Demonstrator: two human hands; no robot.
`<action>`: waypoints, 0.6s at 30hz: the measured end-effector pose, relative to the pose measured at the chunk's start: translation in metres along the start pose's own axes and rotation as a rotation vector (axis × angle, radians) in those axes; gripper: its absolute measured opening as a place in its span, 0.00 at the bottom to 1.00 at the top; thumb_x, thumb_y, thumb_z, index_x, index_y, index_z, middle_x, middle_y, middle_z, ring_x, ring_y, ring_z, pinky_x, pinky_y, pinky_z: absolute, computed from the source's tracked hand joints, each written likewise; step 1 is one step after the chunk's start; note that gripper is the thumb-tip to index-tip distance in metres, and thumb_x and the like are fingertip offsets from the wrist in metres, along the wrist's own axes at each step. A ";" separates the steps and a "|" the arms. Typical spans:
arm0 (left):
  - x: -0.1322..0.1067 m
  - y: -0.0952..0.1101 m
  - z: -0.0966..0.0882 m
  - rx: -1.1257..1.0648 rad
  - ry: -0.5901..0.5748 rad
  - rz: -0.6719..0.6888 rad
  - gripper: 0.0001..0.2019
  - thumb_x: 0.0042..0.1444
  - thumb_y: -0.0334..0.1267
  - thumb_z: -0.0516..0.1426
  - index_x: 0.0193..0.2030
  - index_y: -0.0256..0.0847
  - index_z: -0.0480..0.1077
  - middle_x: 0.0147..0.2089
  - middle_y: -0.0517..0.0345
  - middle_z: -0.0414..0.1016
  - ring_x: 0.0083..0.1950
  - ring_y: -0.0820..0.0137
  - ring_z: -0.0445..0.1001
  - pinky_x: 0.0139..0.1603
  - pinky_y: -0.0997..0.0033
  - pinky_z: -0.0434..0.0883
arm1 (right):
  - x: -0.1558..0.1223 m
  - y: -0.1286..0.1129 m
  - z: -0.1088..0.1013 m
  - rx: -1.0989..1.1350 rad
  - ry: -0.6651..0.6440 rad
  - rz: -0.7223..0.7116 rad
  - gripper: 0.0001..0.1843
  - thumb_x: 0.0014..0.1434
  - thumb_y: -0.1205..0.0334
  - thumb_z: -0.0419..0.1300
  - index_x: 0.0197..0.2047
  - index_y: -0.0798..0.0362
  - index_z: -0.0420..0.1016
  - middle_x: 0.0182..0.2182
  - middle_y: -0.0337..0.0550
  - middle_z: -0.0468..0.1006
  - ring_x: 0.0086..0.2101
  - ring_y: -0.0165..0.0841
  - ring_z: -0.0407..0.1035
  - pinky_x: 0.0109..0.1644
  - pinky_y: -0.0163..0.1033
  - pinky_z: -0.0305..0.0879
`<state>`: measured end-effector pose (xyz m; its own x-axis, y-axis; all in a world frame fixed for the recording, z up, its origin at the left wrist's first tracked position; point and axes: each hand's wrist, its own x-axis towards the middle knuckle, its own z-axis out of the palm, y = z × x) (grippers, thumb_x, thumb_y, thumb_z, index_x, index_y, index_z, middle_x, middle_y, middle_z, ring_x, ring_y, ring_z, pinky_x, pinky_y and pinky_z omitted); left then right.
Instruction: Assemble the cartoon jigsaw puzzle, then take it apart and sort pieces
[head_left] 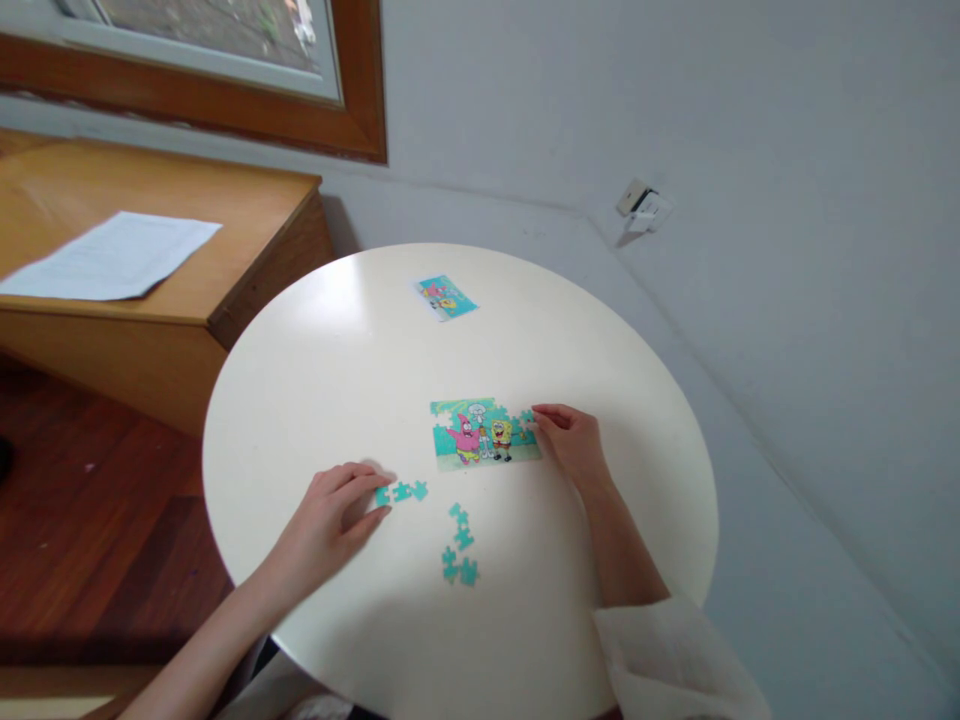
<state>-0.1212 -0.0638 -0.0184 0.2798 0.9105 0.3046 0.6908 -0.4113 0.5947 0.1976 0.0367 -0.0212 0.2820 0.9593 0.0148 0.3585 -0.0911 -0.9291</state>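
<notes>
A partly assembled cartoon jigsaw puzzle [457, 455] lies on the table, with gaps along its upper edge. At its upper right corner, my right hand [574, 440] pinches a small teal puzzle piece [526, 420]. My left hand [337, 510] rests to the lower left, thumb and fingers apart on either side of a teal piece [383, 495]; whether they touch it is hard to tell. Two more loose pieces [403, 491] sit just right of that one. Below the puzzle, several loose teal pieces [463, 538] are scattered in a rough column.
A small reference picture [446, 298] of the same cartoon lies toward the back of the round white table [315, 400]. To the left stands a wooden bench [255, 220] with white paper [120, 255] on it. A wall with a socket [636, 198] is behind.
</notes>
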 end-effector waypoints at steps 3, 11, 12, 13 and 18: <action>0.000 0.000 0.000 -0.003 -0.002 0.008 0.11 0.56 0.40 0.55 0.45 0.45 0.72 0.44 0.54 0.75 0.45 0.64 0.73 0.46 0.65 0.69 | 0.000 0.000 0.000 0.013 -0.001 0.006 0.14 0.42 0.55 0.63 0.30 0.55 0.79 0.28 0.46 0.81 0.30 0.37 0.75 0.37 0.41 0.69; -0.001 -0.001 0.001 0.002 0.008 0.023 0.11 0.56 0.39 0.56 0.45 0.45 0.72 0.44 0.54 0.74 0.45 0.64 0.73 0.45 0.65 0.69 | 0.001 -0.007 0.009 -0.023 0.010 -0.023 0.13 0.42 0.57 0.60 0.30 0.56 0.79 0.27 0.46 0.81 0.28 0.36 0.74 0.32 0.39 0.68; -0.001 -0.001 0.001 0.003 0.007 0.024 0.11 0.56 0.39 0.55 0.45 0.45 0.72 0.44 0.54 0.74 0.45 0.64 0.73 0.45 0.65 0.68 | 0.001 -0.008 0.011 -0.031 0.006 -0.025 0.13 0.43 0.57 0.60 0.30 0.56 0.79 0.27 0.46 0.81 0.28 0.36 0.74 0.32 0.38 0.67; -0.001 -0.001 0.001 0.003 0.006 0.024 0.11 0.56 0.39 0.55 0.45 0.45 0.72 0.44 0.54 0.74 0.45 0.64 0.73 0.45 0.65 0.68 | 0.001 -0.009 0.013 -0.038 0.001 -0.026 0.13 0.43 0.57 0.60 0.29 0.56 0.79 0.26 0.46 0.81 0.27 0.36 0.74 0.31 0.38 0.67; 0.000 0.000 0.000 0.003 -0.002 0.025 0.11 0.56 0.40 0.55 0.45 0.44 0.72 0.45 0.53 0.75 0.46 0.65 0.72 0.46 0.65 0.68 | 0.002 -0.011 0.018 -0.061 -0.010 -0.054 0.11 0.42 0.58 0.60 0.27 0.55 0.78 0.24 0.44 0.80 0.26 0.35 0.72 0.29 0.37 0.65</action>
<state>-0.1213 -0.0636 -0.0188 0.2985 0.9000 0.3176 0.6855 -0.4338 0.5848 0.1778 0.0446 -0.0174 0.2520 0.9659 0.0598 0.4262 -0.0552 -0.9030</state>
